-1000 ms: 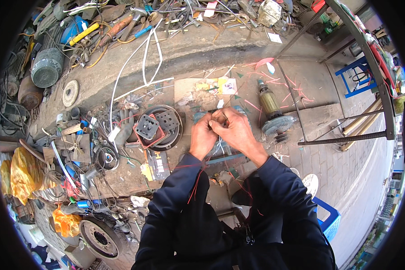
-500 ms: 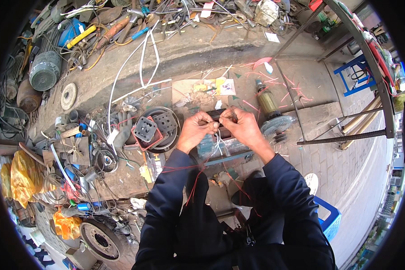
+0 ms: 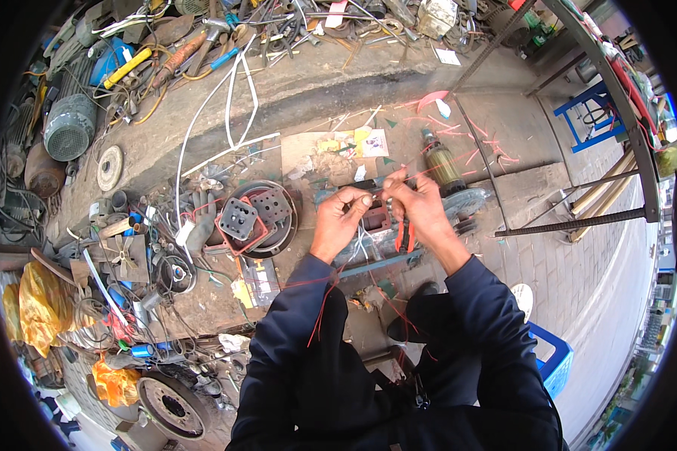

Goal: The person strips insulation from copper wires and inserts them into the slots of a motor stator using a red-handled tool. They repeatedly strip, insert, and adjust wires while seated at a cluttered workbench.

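Head view: red-handled pliers point(image 3: 406, 237) now show in the right hand point(image 3: 420, 204), fingers gripping them, handles down. Left hand point(image 3: 343, 218) pinched closed, likely to steady something too small to tell. White wires point(image 3: 361, 242) hang below, over blue casing point(image 3: 387, 246).

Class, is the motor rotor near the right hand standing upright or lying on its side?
Lying on its side: the motor rotor shows its yellowish body lengthwise, with its shaft end pointing toward the picture's top.
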